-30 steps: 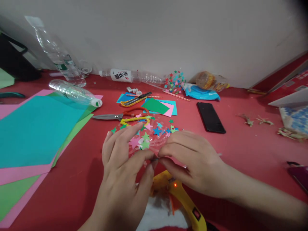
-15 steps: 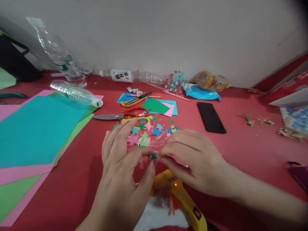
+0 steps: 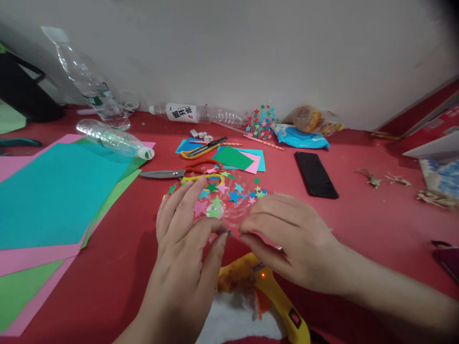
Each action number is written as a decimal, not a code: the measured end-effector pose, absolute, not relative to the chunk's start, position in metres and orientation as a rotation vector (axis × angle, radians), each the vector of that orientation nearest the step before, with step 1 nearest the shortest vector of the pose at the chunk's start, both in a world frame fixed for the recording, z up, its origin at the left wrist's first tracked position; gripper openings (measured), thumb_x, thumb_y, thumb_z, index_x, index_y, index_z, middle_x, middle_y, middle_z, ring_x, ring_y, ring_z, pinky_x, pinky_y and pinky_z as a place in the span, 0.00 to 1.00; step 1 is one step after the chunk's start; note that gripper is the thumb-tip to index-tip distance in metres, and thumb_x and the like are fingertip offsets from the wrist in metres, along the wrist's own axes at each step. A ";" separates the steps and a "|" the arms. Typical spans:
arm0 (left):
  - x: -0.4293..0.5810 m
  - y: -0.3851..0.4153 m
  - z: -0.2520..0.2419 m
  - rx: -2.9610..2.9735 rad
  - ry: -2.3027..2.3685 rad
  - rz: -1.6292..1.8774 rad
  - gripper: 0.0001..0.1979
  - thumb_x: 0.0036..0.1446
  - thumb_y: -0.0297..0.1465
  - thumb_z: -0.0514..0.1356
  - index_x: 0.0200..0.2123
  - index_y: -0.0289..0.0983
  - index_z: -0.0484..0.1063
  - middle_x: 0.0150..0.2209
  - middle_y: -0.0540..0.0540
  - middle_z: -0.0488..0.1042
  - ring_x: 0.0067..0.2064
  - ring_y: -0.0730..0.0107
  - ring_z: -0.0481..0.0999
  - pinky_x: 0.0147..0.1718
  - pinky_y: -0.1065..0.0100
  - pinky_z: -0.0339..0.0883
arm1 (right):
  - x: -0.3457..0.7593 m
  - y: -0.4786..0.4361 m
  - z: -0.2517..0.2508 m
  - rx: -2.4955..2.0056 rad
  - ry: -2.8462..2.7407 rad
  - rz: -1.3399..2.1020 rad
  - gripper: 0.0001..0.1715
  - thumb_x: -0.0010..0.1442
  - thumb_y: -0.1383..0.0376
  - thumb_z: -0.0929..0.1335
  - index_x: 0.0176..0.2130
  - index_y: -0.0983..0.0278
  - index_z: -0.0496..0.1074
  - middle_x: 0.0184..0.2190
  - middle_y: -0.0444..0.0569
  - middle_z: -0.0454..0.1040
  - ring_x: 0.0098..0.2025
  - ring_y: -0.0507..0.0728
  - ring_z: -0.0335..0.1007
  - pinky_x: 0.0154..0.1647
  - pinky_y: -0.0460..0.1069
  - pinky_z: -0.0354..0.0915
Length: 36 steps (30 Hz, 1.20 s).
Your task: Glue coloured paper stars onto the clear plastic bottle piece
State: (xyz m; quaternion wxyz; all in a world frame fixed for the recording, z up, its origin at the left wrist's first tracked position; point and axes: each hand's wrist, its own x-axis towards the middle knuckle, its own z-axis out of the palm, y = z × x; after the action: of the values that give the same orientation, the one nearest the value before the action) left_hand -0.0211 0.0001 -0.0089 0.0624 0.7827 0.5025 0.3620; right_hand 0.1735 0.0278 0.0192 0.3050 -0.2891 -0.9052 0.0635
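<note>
Red tabletop runs back to grey wall; open strip lies btwn R hand and smartphone. L hand, outer fingers raised, pinches small dark-teal piece btwn thumb & index, nr paper stars and glue gun. R hand arched, thumb & index tips just beside piece; can't tell if gripping.

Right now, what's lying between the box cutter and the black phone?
In the head view, a green card, pink card and blue card lie overlapping between the box cutter and black phone, then red tabletop before the phone.
</note>
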 end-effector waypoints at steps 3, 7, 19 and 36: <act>-0.020 0.000 -0.009 2.352 1.532 1.098 0.06 0.60 0.27 0.54 0.37 0.42 0.70 0.68 0.46 0.56 0.69 0.45 0.52 0.64 0.32 0.46 | 0.174 0.028 0.019 -0.763 -2.395 0.153 0.10 0.65 0.70 0.64 0.34 0.69 0.74 0.31 0.49 0.75 0.32 0.53 0.66 0.34 0.49 0.61; -0.021 -0.001 -0.010 2.372 1.541 1.104 0.06 0.60 0.27 0.54 0.37 0.42 0.69 0.68 0.46 0.57 0.69 0.46 0.53 0.65 0.33 0.43 | 0.174 0.028 0.019 -0.774 -2.405 0.151 0.10 0.65 0.70 0.64 0.34 0.69 0.73 0.31 0.48 0.75 0.33 0.53 0.66 0.35 0.49 0.61; -0.020 0.000 -0.011 2.423 1.527 1.097 0.07 0.60 0.26 0.54 0.39 0.42 0.69 0.69 0.43 0.55 0.70 0.47 0.51 0.65 0.33 0.43 | 0.174 0.029 0.018 -0.781 -2.402 0.145 0.10 0.65 0.70 0.64 0.33 0.68 0.73 0.30 0.49 0.75 0.33 0.53 0.66 0.34 0.49 0.60; -0.023 0.001 -0.009 2.365 1.516 1.117 0.05 0.62 0.30 0.54 0.38 0.42 0.70 0.68 0.44 0.55 0.69 0.49 0.52 0.65 0.37 0.43 | 0.175 0.030 0.016 -0.775 -2.390 0.140 0.07 0.64 0.71 0.65 0.35 0.69 0.73 0.31 0.48 0.74 0.33 0.53 0.65 0.35 0.49 0.61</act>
State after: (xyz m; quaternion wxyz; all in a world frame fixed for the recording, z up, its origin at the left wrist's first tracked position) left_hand -0.0229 0.0012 -0.0091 0.0594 0.7809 0.5007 0.3687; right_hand 0.1746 0.0296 0.0159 0.3077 -0.2930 -0.9037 0.0528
